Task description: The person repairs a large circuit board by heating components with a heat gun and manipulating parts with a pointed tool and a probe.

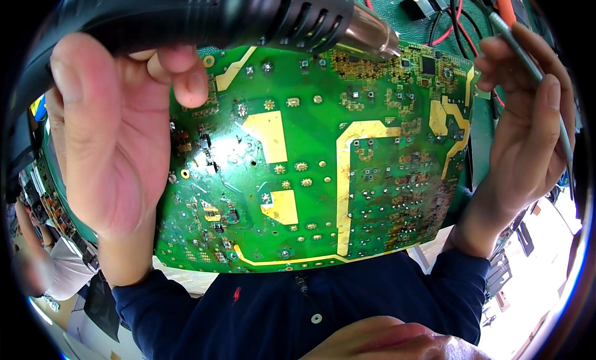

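A large green circuit board [310,205] with bare gold pads and many solder points lies in front of me. My left hand [118,136] is curled around a black hot air gun [248,18], which stretches across the top of the view. The gun's metal nozzle [372,34] points right, just over small parts at the board's far edge. To the right of the board, my right hand [528,111] grips a slim grey metal tool [528,59] between thumb and fingers. The tool slants past the hand; its exact kind cannot be made out.
Red and black cables [456,24] lie at the far right on a green mat [391,3], beside a small black block [423,6]. More boards and parts [56,198] crowd the left edge. Another person [59,267] is at the lower left.
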The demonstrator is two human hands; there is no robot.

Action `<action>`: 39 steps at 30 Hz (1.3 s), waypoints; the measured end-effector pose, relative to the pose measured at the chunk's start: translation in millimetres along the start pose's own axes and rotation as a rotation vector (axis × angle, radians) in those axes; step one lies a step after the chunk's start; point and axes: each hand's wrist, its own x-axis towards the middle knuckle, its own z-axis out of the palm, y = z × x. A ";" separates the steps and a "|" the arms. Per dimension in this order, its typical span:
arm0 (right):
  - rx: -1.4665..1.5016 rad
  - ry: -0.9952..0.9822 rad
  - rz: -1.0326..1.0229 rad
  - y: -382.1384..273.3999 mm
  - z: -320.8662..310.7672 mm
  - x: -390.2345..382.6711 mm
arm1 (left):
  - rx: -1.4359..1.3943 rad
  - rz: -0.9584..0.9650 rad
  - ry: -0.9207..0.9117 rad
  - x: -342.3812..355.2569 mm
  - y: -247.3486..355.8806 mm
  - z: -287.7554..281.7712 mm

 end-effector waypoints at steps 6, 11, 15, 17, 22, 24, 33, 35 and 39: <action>-0.159 0.327 -0.185 -0.8 22.4 20.6 | -0.039 0.036 0.108 1.9 0.8 9.3; -0.189 0.485 -0.256 2.1 13.0 33.4 | -0.049 0.068 0.108 3.6 2.6 15.3; 0.194 0.467 -0.340 18.3 -0.4 27.4 | -0.044 0.081 0.127 5.5 4.6 21.3; 0.211 0.491 -0.278 11.8 -1.8 23.2 | -0.068 0.096 0.103 4.5 3.6 20.2; 0.331 0.394 -0.147 15.2 -11.9 15.3 | -0.066 0.101 0.041 7.5 0.4 15.8; 0.290 0.429 -0.132 9.7 -5.7 16.0 | -0.065 0.116 0.074 8.7 -1.7 15.4; 0.133 0.290 0.087 -12.8 -8.4 10.3 | -0.192 0.214 0.152 8.8 7.6 32.2; 0.175 0.261 0.060 -15.0 -6.2 7.1 | -0.204 0.215 0.162 9.5 6.9 33.0; 0.158 0.281 0.025 -13.9 -9.4 2.6 | -0.215 0.254 0.151 12.1 7.2 38.7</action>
